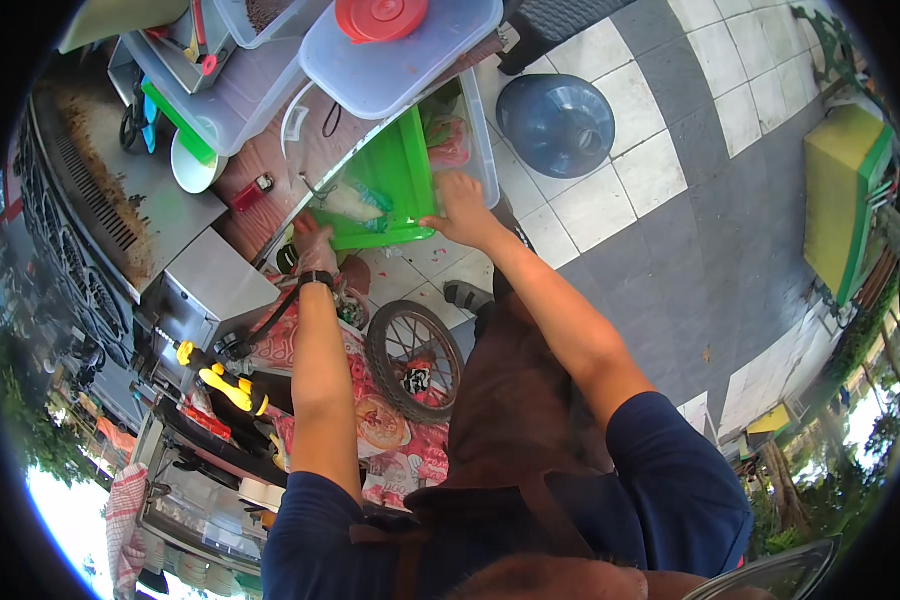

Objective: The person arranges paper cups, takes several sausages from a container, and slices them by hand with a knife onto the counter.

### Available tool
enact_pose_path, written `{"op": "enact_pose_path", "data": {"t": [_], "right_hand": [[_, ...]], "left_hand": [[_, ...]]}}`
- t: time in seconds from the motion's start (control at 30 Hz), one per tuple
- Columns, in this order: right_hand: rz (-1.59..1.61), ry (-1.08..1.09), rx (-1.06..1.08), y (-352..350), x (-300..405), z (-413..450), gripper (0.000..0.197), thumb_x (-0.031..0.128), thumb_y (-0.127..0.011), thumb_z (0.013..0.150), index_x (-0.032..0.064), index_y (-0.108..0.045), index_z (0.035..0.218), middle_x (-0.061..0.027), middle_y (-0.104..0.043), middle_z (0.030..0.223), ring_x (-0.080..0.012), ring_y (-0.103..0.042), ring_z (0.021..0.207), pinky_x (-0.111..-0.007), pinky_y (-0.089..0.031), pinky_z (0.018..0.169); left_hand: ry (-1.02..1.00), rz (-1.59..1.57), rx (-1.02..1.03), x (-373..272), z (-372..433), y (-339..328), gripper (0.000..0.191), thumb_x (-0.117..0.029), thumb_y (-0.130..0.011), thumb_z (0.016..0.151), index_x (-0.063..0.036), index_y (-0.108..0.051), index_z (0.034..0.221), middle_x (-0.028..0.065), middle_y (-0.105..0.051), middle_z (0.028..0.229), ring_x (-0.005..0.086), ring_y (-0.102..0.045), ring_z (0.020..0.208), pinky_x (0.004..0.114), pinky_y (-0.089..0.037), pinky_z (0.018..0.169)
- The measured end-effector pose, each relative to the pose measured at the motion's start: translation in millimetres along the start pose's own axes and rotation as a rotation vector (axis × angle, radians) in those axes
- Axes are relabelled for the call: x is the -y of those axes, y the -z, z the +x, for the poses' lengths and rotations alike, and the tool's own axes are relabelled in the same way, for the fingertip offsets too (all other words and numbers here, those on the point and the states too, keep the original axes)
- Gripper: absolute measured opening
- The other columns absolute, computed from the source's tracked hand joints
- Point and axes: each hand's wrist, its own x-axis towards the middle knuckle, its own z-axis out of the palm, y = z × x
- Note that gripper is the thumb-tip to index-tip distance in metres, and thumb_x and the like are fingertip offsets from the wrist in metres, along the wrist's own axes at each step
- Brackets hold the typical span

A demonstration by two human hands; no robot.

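Observation:
A bright green plastic bin (424,169) is tilted towards me under the cart counter's edge, with a clear plastic bag (356,202) holding something pale inside. My right hand (461,208) grips its near right corner, thumb along the rim. At the near left corner, my left hand (316,251), in a thin clear glove, holds the bin beside the counter edge; some of its fingers are hidden. To the right of the bin, a clear plastic box (484,142) contains a bag with red and green contents, close behind my right fingers.
A red lighter (252,193) and a white bowl (195,166) rest on the counter, near clear tubs and a red lid (381,16). A spoked wheel (415,361) stands below my arms. A blue water jug (555,125) sits on the tiles. A metal griddle (120,195) lies left.

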Motion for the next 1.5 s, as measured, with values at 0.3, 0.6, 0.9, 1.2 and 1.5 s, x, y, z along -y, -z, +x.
{"op": "enact_pose_path", "data": {"t": [0.3, 0.6, 0.9, 1.2, 1.5], "right_hand": [[-0.005, -0.050, 0.162, -19.8, -54.4, 62.5, 0.050, -0.002, -0.059, 0.078, 0.0067, -0.059, 0.127, -0.0218, -0.055, 0.135, -0.0441, -0.055, 0.120, -0.051, -0.048, 0.099], [-0.640, -0.034, -0.221, -77.8, -89.4, 100.7, 0.029, 0.020, -0.061, 0.090, 0.0177, -0.066, 0.119, -0.0220, -0.054, 0.136, -0.0407, -0.052, 0.128, -0.049, -0.053, 0.089], [-0.595, -0.241, 0.138, -74.1, -93.4, 123.0, 0.029, 0.020, -0.055, 0.092, 0.0059, -0.070, 0.112, -0.0194, -0.066, 0.122, -0.0370, -0.061, 0.116, -0.045, -0.053, 0.089], [-0.612, -0.372, 0.014, -71.0, -70.2, 120.0, 0.034, 0.024, -0.059, 0.090, 0.0050, -0.074, 0.113, -0.0255, -0.064, 0.121, -0.0406, -0.060, 0.118, -0.049, -0.052, 0.093], [-0.628, -0.129, -0.258, -63.4, -68.9, 103.6, 0.028, 0.023, -0.056, 0.090, 0.0029, -0.074, 0.098, -0.0244, -0.050, 0.132, -0.0399, -0.050, 0.125, -0.046, -0.050, 0.094]], "left_hand": [[0.037, -0.179, -0.107, 17.6, -0.6, 9.7, 0.079, 0.006, -0.061, 0.071, 0.0002, -0.036, 0.145, 0.0101, -0.037, 0.156, 0.0202, -0.030, 0.151, 0.029, -0.034, 0.112], [0.070, -0.090, -0.011, -3.9, 2.2, 7.2, 0.086, 0.004, -0.061, 0.072, 0.0012, -0.028, 0.151, 0.0085, -0.031, 0.161, 0.0206, -0.034, 0.145, 0.028, -0.032, 0.112], [-0.018, -0.112, -0.059, -17.1, -9.5, -12.0, 0.054, 0.007, -0.060, 0.070, -0.0057, -0.042, 0.120, 0.0024, -0.046, 0.120, 0.0175, -0.048, 0.114, 0.030, -0.042, 0.095], [-0.070, -0.159, 0.009, 0.7, 7.3, 4.5, 0.077, 0.013, -0.061, 0.063, -0.0045, -0.047, 0.136, 0.0054, -0.054, 0.126, 0.0187, -0.054, 0.114, 0.027, -0.048, 0.083], [-0.230, -0.074, 0.042, 16.5, 19.1, 12.7, 0.062, 0.011, -0.060, 0.065, -0.0033, -0.052, 0.125, 0.0059, -0.061, 0.117, 0.0203, -0.060, 0.108, 0.029, -0.049, 0.090]]}}
